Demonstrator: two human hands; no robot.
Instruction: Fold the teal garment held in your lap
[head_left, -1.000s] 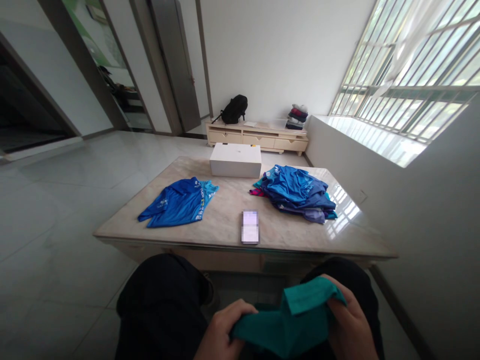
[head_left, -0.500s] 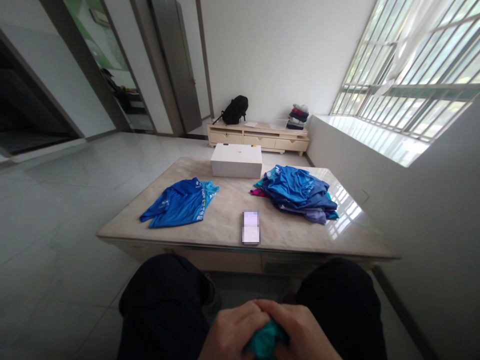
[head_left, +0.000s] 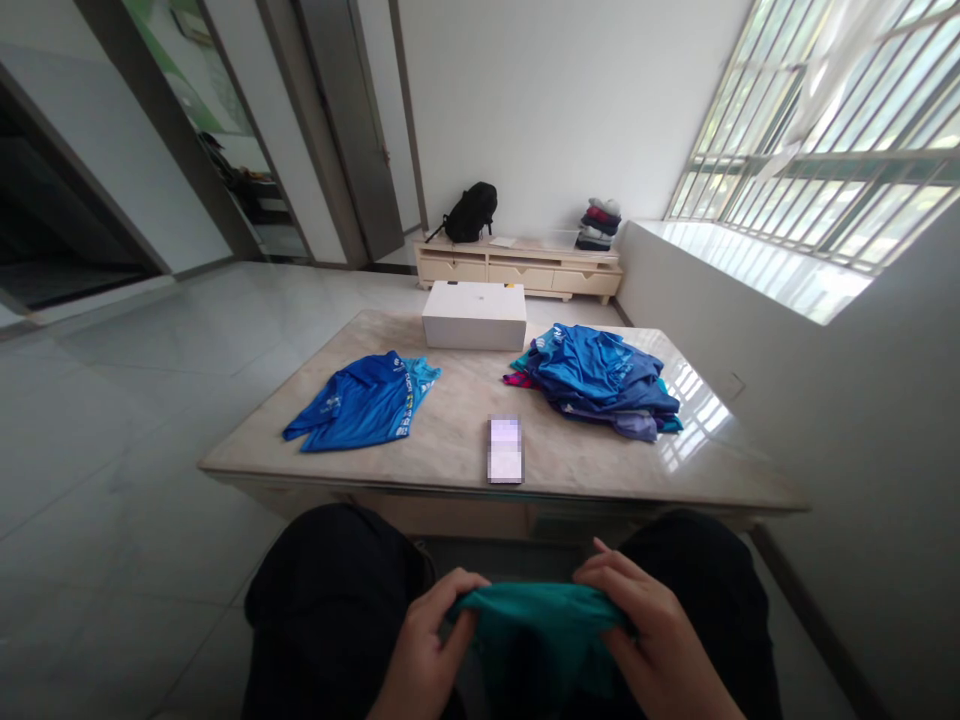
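Both hands, the left (head_left: pixel 424 650) and right (head_left: pixel 652 640), pinched a teal garment (head_left: pixel 544 625) over the lap (folding looked underway), so next it likely needed smoothing flat.

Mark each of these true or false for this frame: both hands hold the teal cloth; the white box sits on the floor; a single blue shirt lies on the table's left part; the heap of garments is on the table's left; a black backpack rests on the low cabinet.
1. Both the left hand and the right hand hold the teal cloth over the lap. True.
2. The white box sits on the floor. False: it stands on the table, at its far edge.
3. A single blue shirt lies on the table's left part. True.
4. The heap of garments is on the table's left. False: it lies on the right part.
5. A black backpack rests on the low cabinet. True.
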